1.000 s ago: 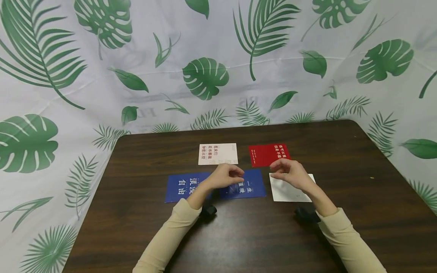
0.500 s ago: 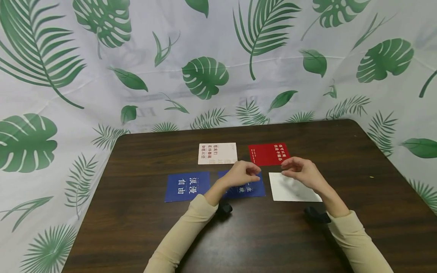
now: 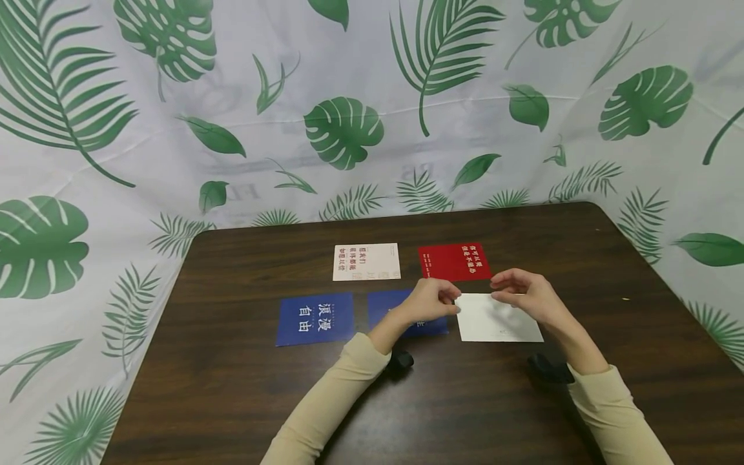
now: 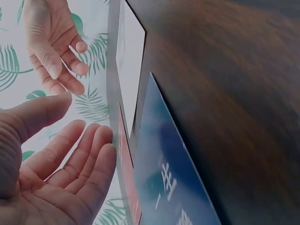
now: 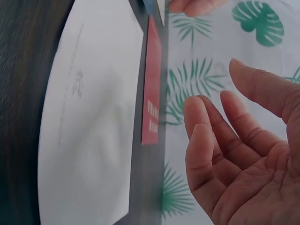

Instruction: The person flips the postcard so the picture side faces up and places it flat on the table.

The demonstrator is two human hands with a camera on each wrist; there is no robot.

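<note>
My left hand [image 3: 427, 303] hovers over the right-hand blue card [image 3: 383, 303], hiding part of its white lettering. Its fingertips overlap the left edge of a white card [image 3: 494, 326] in the head view. Above that card's far right part is my right hand [image 3: 529, 297], fingers pointing left. Loosely bent fingers [image 4: 96, 164] and a spread thumb show in the left wrist view, holding nothing. In the right wrist view, the right palm [image 5: 253, 192] is likewise bare, thumb apart from the curved fingers, with the white card below bearing a small faint drawing.
Behind lie a cream card [image 3: 378, 258] with dark red characters and a red card [image 3: 444, 265]. Another blue card [image 3: 287, 323] lies to the left. All rest on a dark wooden table [image 3: 232, 400], backed by a leaf-print cloth [image 3: 256, 58].
Both hands have moved right, the left one further, from over the blue card to the white card's edge. The head view has shifted slightly. The cards stay where they were.
</note>
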